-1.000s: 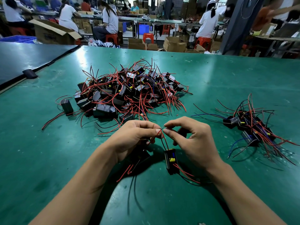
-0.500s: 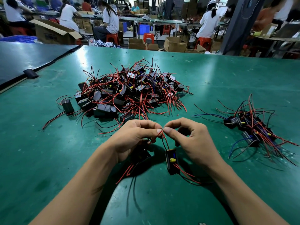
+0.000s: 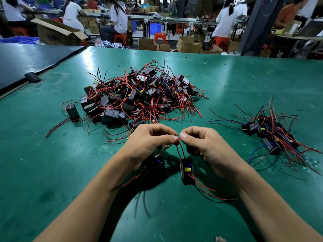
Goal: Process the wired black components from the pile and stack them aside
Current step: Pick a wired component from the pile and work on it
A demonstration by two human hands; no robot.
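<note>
Tightly pinching red wire ends [image 3: 178,138] with left hand [image 3: 150,142] and right hand [image 3: 204,145], just above black component [image 3: 186,172] lying on green table [image 3: 52,172].

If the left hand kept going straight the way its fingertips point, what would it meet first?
Probably the right hand: the left hand pinches the wire ends, fingertips aimed rightward, almost tip to tip with it. Only one view, so depth is unsure.

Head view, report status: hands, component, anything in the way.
Left hand and right hand both pinching wire ends together. Black component trails below on those wires; second component under left hand. Nothing blocking; pile ahead, finished stack right.
</note>
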